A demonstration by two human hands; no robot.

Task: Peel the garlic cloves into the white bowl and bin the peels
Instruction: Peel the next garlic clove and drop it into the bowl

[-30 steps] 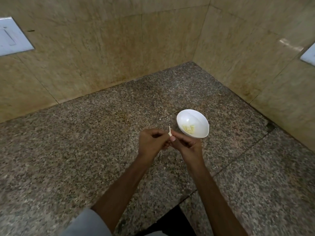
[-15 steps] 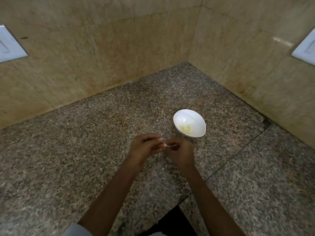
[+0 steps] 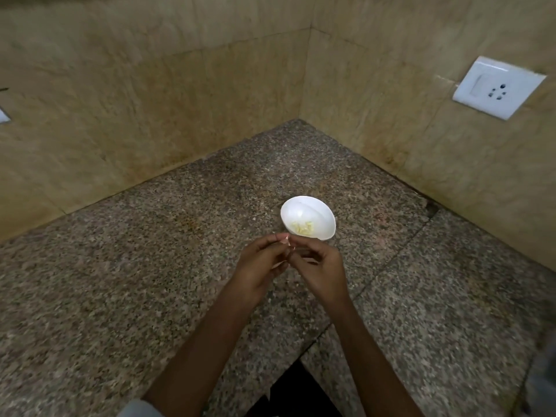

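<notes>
A white bowl (image 3: 310,209) stands on the speckled granite counter (image 3: 150,266) near the corner, with several pale peeled garlic cloves (image 3: 303,227) in its bottom. Just in front of the bowl, my left hand (image 3: 261,266) and my right hand (image 3: 322,269) are held together above the counter. Their fingertips pinch a small pale garlic clove (image 3: 287,242) between them; most of it is hidden by the fingers. No bin is in view.
Beige stone walls meet in a corner behind the bowl. A white wall socket (image 3: 498,87) sits on the right wall. A seam runs across the counter on the right, and the counter's front edge has a dark notch (image 3: 296,389) below my arms.
The view has swung to the right, bringing the right wall socket into sight. Both hands have stayed together in front of the bowl, the fingers reworking their pinch on the small clove.
</notes>
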